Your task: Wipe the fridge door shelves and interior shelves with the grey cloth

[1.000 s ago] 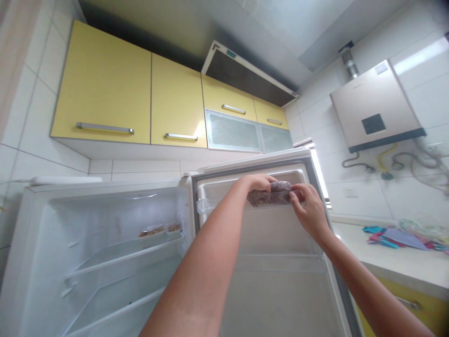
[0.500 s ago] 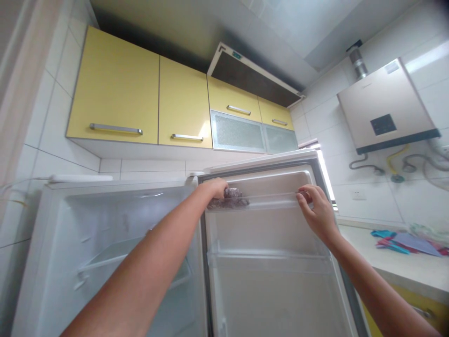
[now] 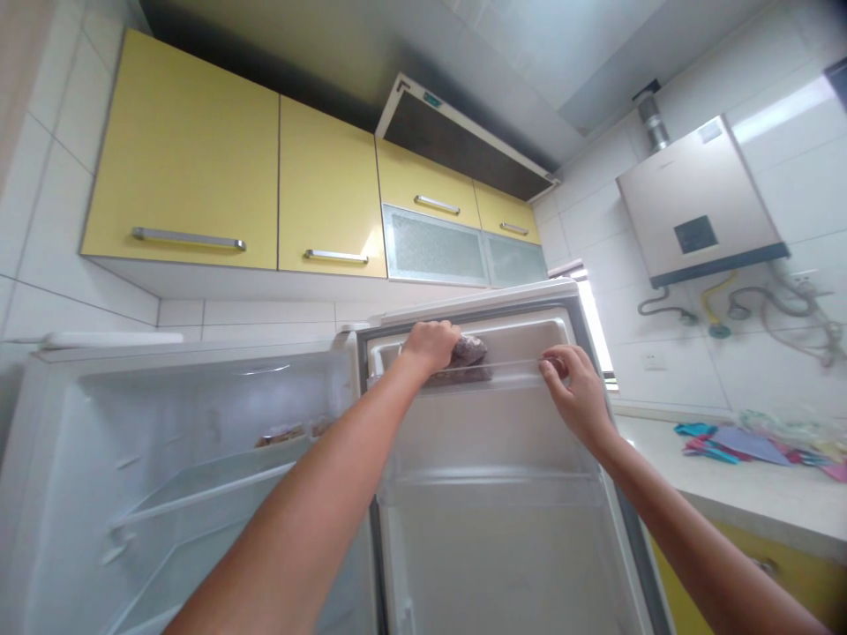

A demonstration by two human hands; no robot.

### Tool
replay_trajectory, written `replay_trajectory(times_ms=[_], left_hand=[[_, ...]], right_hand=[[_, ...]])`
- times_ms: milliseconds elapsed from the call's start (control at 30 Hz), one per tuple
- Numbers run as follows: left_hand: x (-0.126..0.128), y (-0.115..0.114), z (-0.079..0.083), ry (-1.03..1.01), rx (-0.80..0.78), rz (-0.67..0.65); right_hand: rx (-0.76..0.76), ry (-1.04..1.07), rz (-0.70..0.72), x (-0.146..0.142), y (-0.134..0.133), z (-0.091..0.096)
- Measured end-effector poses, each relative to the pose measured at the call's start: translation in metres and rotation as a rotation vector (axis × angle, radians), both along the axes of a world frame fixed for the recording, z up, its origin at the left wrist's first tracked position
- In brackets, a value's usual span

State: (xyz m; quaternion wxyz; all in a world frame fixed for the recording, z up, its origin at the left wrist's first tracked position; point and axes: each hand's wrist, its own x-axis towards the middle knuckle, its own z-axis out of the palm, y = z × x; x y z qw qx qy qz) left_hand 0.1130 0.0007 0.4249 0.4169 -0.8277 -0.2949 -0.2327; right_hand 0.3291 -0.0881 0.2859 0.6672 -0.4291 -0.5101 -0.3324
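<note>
My left hand (image 3: 430, 346) is closed at the top shelf of the open fridge door (image 3: 490, 441), gripping a dark, speckled plastic bag (image 3: 468, 353). The bag rests in the clear door shelf (image 3: 520, 377), partly hidden behind my fingers and the shelf front. What the bag holds, I cannot make out. At the right end of that same shelf is my right hand (image 3: 573, 379), its fingers curled and pinched at the rim.
The fridge compartment (image 3: 218, 406) on the left has glass shelves, with a small packaged item (image 3: 281, 435) on one. Yellow wall cabinets (image 3: 198, 159) hang above. Cloths (image 3: 747, 444) lie on the right counter, below a water heater (image 3: 701, 207).
My left hand has shifted right along the door shelf with the dark bag. My right hand stays at the shelf's right end. The view has turned slightly right.
</note>
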Motion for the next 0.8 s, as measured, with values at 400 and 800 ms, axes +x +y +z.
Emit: replay_trajectory(times_ms=[400, 800], left_hand=[[0.109, -0.045, -0.004, 0.017, 0.036, -0.247], [-0.005, 0.012, -0.002, 0.036, -0.010, -0.044]], right_hand=[[0.039, -0.007, -0.007, -0.003, 0.001, -0.002], [0.034, -0.019, -0.010, 0.001, 0.000, -0.002]])
